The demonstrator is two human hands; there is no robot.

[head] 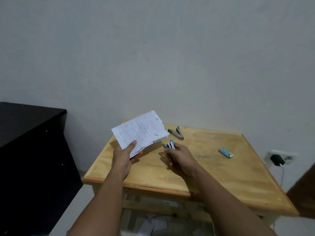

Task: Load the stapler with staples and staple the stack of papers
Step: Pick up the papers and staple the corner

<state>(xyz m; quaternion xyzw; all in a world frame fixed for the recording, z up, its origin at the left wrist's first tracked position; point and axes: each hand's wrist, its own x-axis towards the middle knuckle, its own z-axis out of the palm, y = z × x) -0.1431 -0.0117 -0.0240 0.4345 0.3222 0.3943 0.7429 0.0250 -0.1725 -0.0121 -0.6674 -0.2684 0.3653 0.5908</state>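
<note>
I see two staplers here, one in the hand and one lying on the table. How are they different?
The stapler in the right hand is gripped and lifted near the stack of papers; the second stapler lies untouched farther back on the table. The held one is mostly hidden by fingers; the lying one shows fully, hinged open. Both look small, metal, with blue-green ends.

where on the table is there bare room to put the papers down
Bare wood runs along the table's near edge, under the forearms, and between the right hand and the staple box. The far edge is crowded: the second stapler lies there, with the papers held over it in the left hand.
</note>
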